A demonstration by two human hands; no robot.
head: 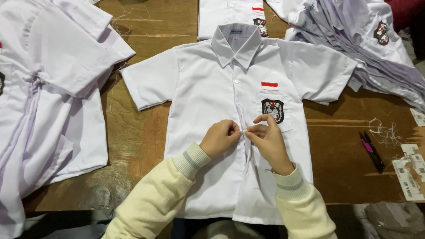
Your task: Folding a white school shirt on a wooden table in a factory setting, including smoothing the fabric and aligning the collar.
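Flat on the wooden table (141,141) lies a white shirt (208,88), collar away from the person, with heaps of like shirts (48,88) to the left and upper right. Meeting at its button placket, mid-chest just below the dark badge (272,109), the left hand (220,138) and right hand (268,140) both have fingertips pinched together on the cloth. Black snips (372,151) and paper tags (409,175) lie near the right edge.

A white short-sleeved shirt (212,88) is laid flat on the wooden desk (137,137). Its button placket is pinched by the left hand (220,138) and right hand (268,140), fingertips touching. Black scissors (372,151) are seen nearby.
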